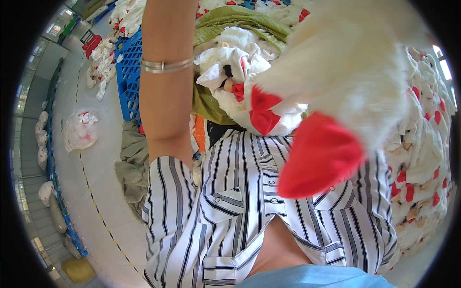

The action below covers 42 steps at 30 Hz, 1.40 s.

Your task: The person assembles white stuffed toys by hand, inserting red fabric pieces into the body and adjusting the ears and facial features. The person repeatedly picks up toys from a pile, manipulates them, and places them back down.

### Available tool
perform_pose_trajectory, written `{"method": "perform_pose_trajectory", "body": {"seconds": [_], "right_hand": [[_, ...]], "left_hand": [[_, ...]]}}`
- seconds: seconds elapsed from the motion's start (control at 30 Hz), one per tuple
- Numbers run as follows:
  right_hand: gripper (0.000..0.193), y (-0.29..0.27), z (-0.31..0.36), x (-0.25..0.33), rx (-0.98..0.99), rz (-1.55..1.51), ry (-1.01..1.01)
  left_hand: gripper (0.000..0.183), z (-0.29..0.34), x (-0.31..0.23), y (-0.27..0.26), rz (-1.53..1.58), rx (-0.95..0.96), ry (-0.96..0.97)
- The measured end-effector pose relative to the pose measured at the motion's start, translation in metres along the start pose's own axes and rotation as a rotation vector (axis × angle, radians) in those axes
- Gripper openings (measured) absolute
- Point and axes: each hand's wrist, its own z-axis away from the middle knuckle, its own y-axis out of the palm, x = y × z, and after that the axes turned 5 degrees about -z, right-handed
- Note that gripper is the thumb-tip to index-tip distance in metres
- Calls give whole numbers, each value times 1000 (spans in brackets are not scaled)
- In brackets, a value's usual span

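Observation:
A white furry plush piece (355,72) with a red fabric tip (321,156) hangs close in front of me on the right, blurred. My left forearm (167,110), with a silver bangle (166,66) round it, reaches up past the top edge. The left hand is out of the picture. No part of my right hand shows; the plush piece covers much of that side. Below and behind the plush piece, more white plush pieces (235,57) with red parts fill an olive-green woven sack (240,18) in front of my body.
Many white and red plush pieces (422,144) are heaped along the right. A blue plastic crate (128,77) stands left of the sack, near a grey-green cloth (132,163). On the floor at left lies a clear plastic bag (80,132) beside a yellow-black line (93,201).

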Motion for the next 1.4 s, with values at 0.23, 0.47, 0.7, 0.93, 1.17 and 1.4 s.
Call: {"method": "perform_pose_trajectory", "body": {"seconds": [0.23,0.47,0.7,0.93,1.17,1.4], "right_hand": [[12,-46,43,-163,-287,-214,541],[25,-4,75,-133,-101,-261,421],[27,13,84,-71,-86,-348,384],[26,10,71,-62,98,-541,343],[23,25,64,-65,6,-602,339],[20,67,18,-40,148,-391,322]], "left_hand": [[34,159,81,-71,-1010,-200,-766],[35,139,82,15,-828,-112,-304],[38,147,84,-3,-550,-162,-463],[56,186,88,-36,-257,-30,-525],[14,211,107,-12,-737,-278,-364],[14,135,-19,55,-1230,-15,238]]}}
